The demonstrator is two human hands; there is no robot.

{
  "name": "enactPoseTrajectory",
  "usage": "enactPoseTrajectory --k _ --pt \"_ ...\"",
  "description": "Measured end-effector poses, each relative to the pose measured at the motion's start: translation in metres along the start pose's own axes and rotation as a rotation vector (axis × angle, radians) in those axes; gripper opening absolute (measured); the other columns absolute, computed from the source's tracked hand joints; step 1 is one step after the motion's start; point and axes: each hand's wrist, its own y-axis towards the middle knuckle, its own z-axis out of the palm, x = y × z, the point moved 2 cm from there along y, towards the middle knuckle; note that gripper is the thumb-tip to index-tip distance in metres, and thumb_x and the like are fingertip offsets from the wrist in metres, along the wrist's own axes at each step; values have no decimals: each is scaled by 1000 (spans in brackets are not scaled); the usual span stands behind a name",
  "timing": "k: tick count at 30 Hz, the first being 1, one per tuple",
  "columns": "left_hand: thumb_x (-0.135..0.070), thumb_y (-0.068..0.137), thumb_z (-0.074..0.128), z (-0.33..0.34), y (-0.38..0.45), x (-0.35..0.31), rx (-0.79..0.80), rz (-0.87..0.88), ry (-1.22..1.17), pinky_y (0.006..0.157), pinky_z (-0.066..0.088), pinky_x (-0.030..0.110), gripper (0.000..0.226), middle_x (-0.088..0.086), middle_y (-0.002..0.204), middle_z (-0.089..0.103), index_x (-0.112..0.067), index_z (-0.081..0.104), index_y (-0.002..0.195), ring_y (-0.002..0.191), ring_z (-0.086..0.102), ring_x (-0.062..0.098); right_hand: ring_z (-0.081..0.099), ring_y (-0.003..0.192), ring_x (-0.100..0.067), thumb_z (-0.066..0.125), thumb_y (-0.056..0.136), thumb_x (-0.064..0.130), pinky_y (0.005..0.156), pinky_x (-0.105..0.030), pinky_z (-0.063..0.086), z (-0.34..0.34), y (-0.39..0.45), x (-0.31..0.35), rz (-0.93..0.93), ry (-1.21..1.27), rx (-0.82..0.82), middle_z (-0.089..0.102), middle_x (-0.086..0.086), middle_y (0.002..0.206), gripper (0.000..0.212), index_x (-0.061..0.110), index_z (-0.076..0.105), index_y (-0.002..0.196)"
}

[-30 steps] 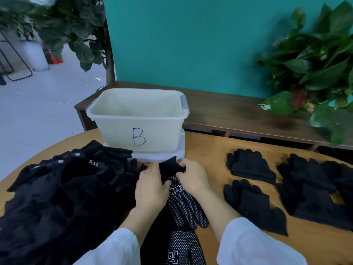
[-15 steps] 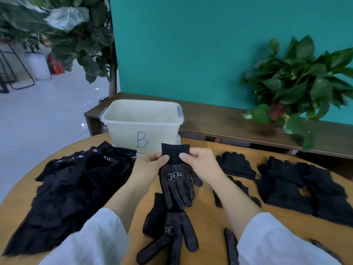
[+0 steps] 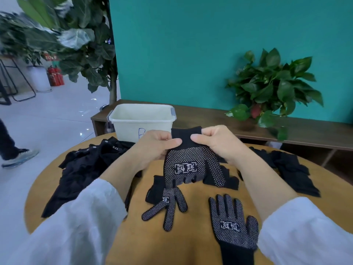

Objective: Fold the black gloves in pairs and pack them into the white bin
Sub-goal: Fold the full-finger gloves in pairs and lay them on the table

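A black dotted glove (image 3: 188, 165) hangs in the air above the round wooden table (image 3: 193, 243), cuff up, its fingers folded under. My left hand (image 3: 154, 146) and my right hand (image 3: 217, 142) each pinch its cuff from either side. Below it on the table lie a second dotted glove (image 3: 168, 205) and a third one (image 3: 233, 230), palm up with the cuff toward me. The white bin (image 3: 131, 121) marked with a blue letter stands at the table's far edge, partly hidden behind my left hand.
A heap of black clothing (image 3: 86, 169) covers the table's left side. More black gloves (image 3: 290, 169) lie at the right. Behind the table runs a low wooden shelf (image 3: 305, 131) with a leafy plant (image 3: 273, 88). A person's foot (image 3: 19, 157) is on the floor at left.
Both hands lifted the dotted glove off the table and raised it higher in front of the bin. The view pulled back, bringing a third dotted glove into sight at the near edge.
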Motion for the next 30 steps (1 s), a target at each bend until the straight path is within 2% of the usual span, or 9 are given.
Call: enactPoseTrajectory --k 3,7,11,16,18,21,22,26,30 --pt "-15 93 65 11 -9 -11 -16 29 101 57 50 18 24 0 62 61 -7 55 73 56 61 5 61 62 -16 68 90 19 59 -27 48 -8 -16 3 -22 -83 -56 69 -8 70 26 3 66 70" --pt "-15 91 67 22 -19 -19 5 55 114 65 56 25 21 14 77 57 -4 57 76 72 60 18 64 72 -24 70 89 21 72 -40 52 -21 -34 3 -3 -97 -66 73 -15 83 20 1 72 82" --pt "-16 91 67 35 -27 -25 50 54 141 64 54 20 16 18 87 61 -1 62 90 73 63 17 64 62 -13 66 92 18 55 -22 49 -31 -52 2 0 -92 -57 71 -9 77 27 -9 67 91" --pt "-16 92 66 55 -30 -27 80 49 168 66 54 20 32 19 90 65 15 60 97 77 66 17 53 42 -1 63 93 12 42 -12 40 -48 -74 -6 35 -56 -88 61 8 49 23 5 64 71" --pt "-16 92 66 65 -29 -28 94 56 175 66 55 20 34 19 90 61 17 57 96 80 65 20 58 51 -7 64 93 11 51 -16 47 -54 -83 -8 33 -62 -108 67 0 57 21 -1 66 76" --pt "-16 93 65 82 -25 -26 117 60 207 66 55 18 35 19 90 59 17 56 94 81 64 20 62 76 -26 67 90 15 80 -45 55 -64 -91 -16 49 -93 -159 72 -21 91 26 -11 67 94" --pt "-16 93 65 87 -23 -24 126 59 214 65 54 17 34 19 90 59 17 56 94 80 64 20 62 79 -28 67 90 16 85 -48 54 -67 -93 -19 61 -95 -167 72 -23 96 28 -11 67 96" --pt "-16 93 64 107 -10 -15 156 44 233 64 53 15 26 18 88 58 10 61 93 80 62 19 58 76 -27 68 90 17 82 -47 51 -83 -91 -38 100 -96 -179 71 -23 86 24 1 67 72" --pt "-17 93 65 122 13 -7 143 55 256 72 57 21 27 33 92 61 9 61 87 82 62 22 61 77 -25 66 92 16 89 -51 52 -98 -79 -55 116 -73 -214 73 -18 85 21 -1 71 81"
